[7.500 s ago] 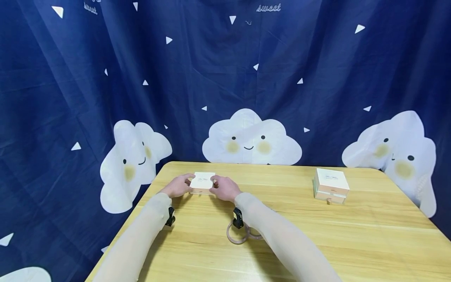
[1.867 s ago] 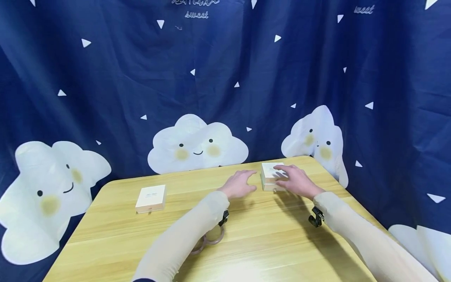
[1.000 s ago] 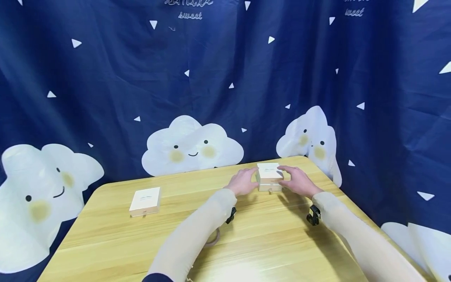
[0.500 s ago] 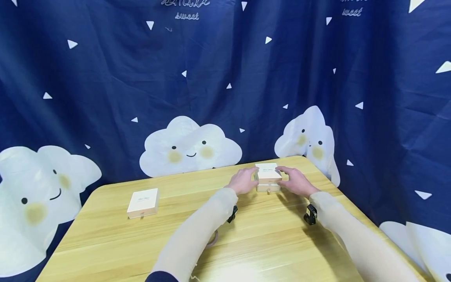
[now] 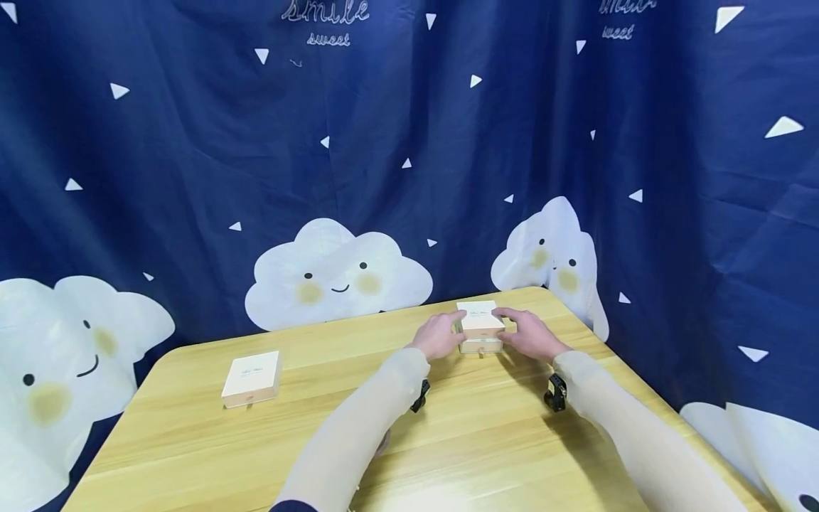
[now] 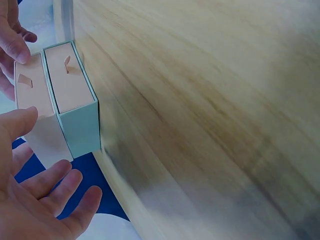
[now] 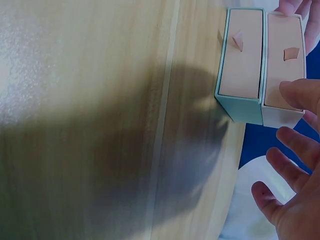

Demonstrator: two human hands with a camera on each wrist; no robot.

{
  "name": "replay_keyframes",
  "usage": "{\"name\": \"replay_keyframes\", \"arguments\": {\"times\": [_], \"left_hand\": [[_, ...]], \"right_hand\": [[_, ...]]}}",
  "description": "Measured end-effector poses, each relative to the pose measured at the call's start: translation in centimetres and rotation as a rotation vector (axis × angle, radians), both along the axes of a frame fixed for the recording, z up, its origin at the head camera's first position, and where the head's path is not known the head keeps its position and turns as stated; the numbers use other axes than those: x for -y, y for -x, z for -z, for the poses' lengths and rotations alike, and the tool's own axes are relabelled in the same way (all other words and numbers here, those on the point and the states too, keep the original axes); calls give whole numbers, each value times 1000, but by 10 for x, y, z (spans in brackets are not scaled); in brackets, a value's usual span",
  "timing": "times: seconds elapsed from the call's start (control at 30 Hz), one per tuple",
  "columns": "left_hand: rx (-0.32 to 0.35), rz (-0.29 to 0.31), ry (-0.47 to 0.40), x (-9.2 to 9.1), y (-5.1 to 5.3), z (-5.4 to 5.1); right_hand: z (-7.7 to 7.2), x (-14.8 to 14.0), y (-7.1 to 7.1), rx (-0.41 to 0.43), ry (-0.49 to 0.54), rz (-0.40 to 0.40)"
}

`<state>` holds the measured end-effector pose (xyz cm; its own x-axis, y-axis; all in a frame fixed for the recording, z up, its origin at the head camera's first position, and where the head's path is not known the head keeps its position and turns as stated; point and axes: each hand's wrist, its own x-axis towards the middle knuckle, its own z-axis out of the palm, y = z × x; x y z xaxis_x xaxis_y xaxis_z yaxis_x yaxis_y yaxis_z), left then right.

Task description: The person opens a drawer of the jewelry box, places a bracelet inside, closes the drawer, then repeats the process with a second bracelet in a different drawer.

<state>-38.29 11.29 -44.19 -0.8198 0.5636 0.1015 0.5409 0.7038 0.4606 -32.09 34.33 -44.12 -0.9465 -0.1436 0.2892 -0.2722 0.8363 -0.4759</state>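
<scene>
Two small boxes are stacked at the back right of the table: a white-topped, pink-fronted box above a mint-edged one. My left hand grips the upper box at its left side, and my right hand grips it at its right. In the left wrist view the left thumb lies on the front of the upper box, near its pull tab. The right wrist view has the right thumb on the same front, with the lower box touching alongside. The other fingers are spread.
Another white-topped box sits at the left of the wooden table. A ring-like object shows partly from behind the left forearm. A dark blue curtain with clouds hangs behind the table's back edge.
Since the earliest frame both hands have moved from the left box to the right stack and taken hold of its upper box. The view has turned right. Over the last half second the hands barely move.
</scene>
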Motion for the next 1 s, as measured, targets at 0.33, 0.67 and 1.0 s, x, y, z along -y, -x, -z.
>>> {"name": "replay_keyframes", "arguments": {"times": [0.33, 0.67, 1.0], "left_hand": [[-3, -10, -26, -1, -1, -3], [11, -16, -31, -3, -1, -3], [86, -38, -75, -2, 0, -2]], "right_hand": [[2, 0, 4, 1, -18, 6], [3, 0, 2, 12, 6, 15], [4, 0, 3, -1, -17, 16]]}}
